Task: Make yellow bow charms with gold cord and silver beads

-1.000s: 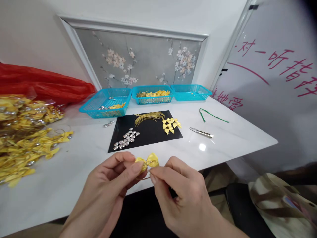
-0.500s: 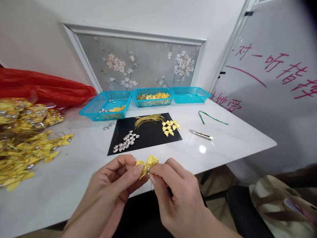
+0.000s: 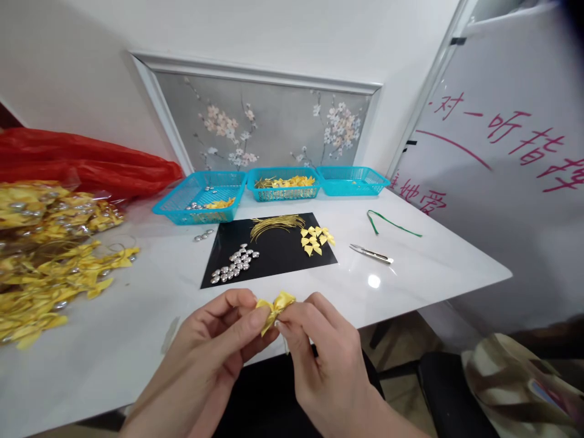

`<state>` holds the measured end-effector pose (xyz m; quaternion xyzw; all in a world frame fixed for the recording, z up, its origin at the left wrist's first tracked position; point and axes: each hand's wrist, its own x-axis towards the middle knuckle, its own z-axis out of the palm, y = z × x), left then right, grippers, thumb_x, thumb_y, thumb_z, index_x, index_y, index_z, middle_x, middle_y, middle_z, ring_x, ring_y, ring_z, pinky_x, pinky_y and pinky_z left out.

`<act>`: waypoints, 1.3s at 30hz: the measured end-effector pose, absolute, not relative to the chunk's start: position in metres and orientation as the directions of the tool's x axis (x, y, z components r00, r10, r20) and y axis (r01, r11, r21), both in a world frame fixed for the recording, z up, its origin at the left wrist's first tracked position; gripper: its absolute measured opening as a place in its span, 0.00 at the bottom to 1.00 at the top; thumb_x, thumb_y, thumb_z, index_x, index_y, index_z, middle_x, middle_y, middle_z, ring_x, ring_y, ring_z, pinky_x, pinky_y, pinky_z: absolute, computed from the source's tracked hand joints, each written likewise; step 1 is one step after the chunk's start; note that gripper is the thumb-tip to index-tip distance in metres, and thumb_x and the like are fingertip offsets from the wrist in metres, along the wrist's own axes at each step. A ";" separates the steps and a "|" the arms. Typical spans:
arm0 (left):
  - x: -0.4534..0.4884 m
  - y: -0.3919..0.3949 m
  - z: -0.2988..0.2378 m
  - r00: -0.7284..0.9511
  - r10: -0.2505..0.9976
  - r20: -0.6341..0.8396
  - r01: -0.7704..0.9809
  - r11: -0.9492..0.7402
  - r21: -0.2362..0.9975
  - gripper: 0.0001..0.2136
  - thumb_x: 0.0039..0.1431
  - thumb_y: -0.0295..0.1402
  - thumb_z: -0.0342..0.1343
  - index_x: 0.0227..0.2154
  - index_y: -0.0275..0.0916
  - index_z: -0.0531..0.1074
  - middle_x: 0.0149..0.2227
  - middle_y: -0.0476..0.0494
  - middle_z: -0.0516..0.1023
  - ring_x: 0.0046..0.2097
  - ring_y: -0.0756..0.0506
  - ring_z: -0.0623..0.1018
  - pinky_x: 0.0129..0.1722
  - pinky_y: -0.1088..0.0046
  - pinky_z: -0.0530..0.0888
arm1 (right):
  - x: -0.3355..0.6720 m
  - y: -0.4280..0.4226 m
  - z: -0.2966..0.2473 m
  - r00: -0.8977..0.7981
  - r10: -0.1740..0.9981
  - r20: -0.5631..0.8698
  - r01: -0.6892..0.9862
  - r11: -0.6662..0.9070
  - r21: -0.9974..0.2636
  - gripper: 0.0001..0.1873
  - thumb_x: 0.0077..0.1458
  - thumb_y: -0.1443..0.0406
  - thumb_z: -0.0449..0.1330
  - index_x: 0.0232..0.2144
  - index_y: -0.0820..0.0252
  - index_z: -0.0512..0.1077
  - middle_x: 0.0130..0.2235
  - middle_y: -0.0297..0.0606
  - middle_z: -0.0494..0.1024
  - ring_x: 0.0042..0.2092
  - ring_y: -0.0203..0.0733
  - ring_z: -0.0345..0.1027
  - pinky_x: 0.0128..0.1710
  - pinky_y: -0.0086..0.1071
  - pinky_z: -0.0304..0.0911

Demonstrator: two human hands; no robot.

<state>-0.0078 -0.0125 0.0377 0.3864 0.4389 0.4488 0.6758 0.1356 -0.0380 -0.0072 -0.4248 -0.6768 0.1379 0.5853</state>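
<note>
A small yellow ribbon bow (image 3: pixel 276 304) is pinched between both my hands over the near edge of the white table (image 3: pixel 410 267). My left hand (image 3: pixel 219 340) grips its left loop with thumb and forefinger. My right hand (image 3: pixel 319 353) pinches the bow's middle and right side. On a black mat (image 3: pixel 274 255) beyond lie a cluster of silver heart charms (image 3: pixel 233 264), a bundle of gold threads (image 3: pixel 276 222) and several little yellow bows (image 3: pixel 314 237).
Three turquoise baskets (image 3: pixel 201 210) (image 3: pixel 283 193) (image 3: pixel 353 188) line the back. A heap of finished yellow bows (image 3: pixel 45 267) and a red bag (image 3: pixel 82 164) fill the left. Small snips (image 3: pixel 371 253) and a green ribbon (image 3: pixel 392 223) lie right. A whiteboard (image 3: pixel 502 152) stands right; a chair with a bag (image 3: pixel 515 389) sits below.
The bow has tilted slightly and my hands have drawn closer together around it. The view has shifted a little; the things on the table have stayed put.
</note>
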 end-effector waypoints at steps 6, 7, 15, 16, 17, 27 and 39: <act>-0.009 -0.012 0.037 0.258 0.934 -0.246 -0.298 0.319 0.900 0.08 0.51 0.32 0.69 0.24 0.41 0.74 0.29 0.51 0.77 0.34 0.50 0.77 0.40 0.75 0.78 | 0.134 -0.035 -0.006 0.080 0.716 0.693 0.373 0.623 -0.687 0.11 0.63 0.73 0.52 0.32 0.60 0.71 0.28 0.34 0.66 0.27 0.34 0.61 0.26 0.27 0.59; -0.009 -0.012 0.038 0.257 0.934 -0.247 -0.311 0.322 0.894 0.08 0.50 0.31 0.69 0.24 0.41 0.75 0.29 0.51 0.78 0.34 0.49 0.77 0.40 0.75 0.78 | 0.134 -0.035 -0.006 0.081 0.714 0.695 0.364 0.628 -0.688 0.11 0.63 0.74 0.52 0.32 0.60 0.71 0.28 0.34 0.66 0.27 0.34 0.61 0.26 0.27 0.60; -0.009 -0.016 0.039 0.241 0.939 -0.243 -0.347 0.318 0.882 0.08 0.48 0.30 0.70 0.25 0.41 0.76 0.28 0.50 0.78 0.34 0.49 0.77 0.38 0.76 0.78 | 0.132 -0.035 -0.006 0.085 0.715 0.694 0.305 0.644 -0.701 0.11 0.62 0.75 0.51 0.33 0.59 0.69 0.28 0.31 0.64 0.27 0.33 0.60 0.25 0.27 0.58; -0.009 -0.016 0.039 0.234 0.941 -0.245 -0.352 0.317 0.881 0.08 0.48 0.30 0.71 0.25 0.41 0.76 0.28 0.50 0.78 0.34 0.49 0.77 0.38 0.76 0.78 | 0.131 -0.036 -0.006 0.084 0.719 0.689 0.301 0.641 -0.706 0.11 0.62 0.75 0.51 0.33 0.58 0.69 0.28 0.31 0.64 0.27 0.33 0.60 0.25 0.27 0.57; -0.008 -0.017 0.039 0.227 0.940 -0.254 -0.352 0.322 0.879 0.08 0.48 0.30 0.71 0.25 0.41 0.76 0.28 0.50 0.78 0.34 0.49 0.78 0.38 0.76 0.78 | 0.131 -0.036 -0.006 0.082 0.731 0.678 0.297 0.631 -0.716 0.11 0.62 0.75 0.51 0.33 0.58 0.68 0.28 0.31 0.64 0.27 0.33 0.60 0.25 0.27 0.57; -0.004 -0.019 0.034 0.112 0.929 -0.354 -0.406 0.368 0.837 0.11 0.42 0.30 0.74 0.27 0.41 0.77 0.32 0.48 0.80 0.37 0.46 0.79 0.38 0.74 0.79 | 0.129 -0.036 -0.014 0.061 0.750 0.658 0.342 0.604 -0.720 0.10 0.63 0.74 0.49 0.33 0.57 0.66 0.29 0.32 0.64 0.27 0.34 0.62 0.26 0.28 0.59; -0.004 -0.016 0.034 0.172 0.936 -0.308 -0.389 0.351 0.852 0.09 0.46 0.29 0.72 0.25 0.40 0.76 0.29 0.49 0.79 0.35 0.47 0.79 0.40 0.74 0.77 | 0.127 -0.033 -0.016 0.063 0.777 0.626 0.289 0.587 -0.757 0.11 0.64 0.74 0.48 0.31 0.56 0.64 0.29 0.31 0.63 0.29 0.35 0.59 0.27 0.28 0.57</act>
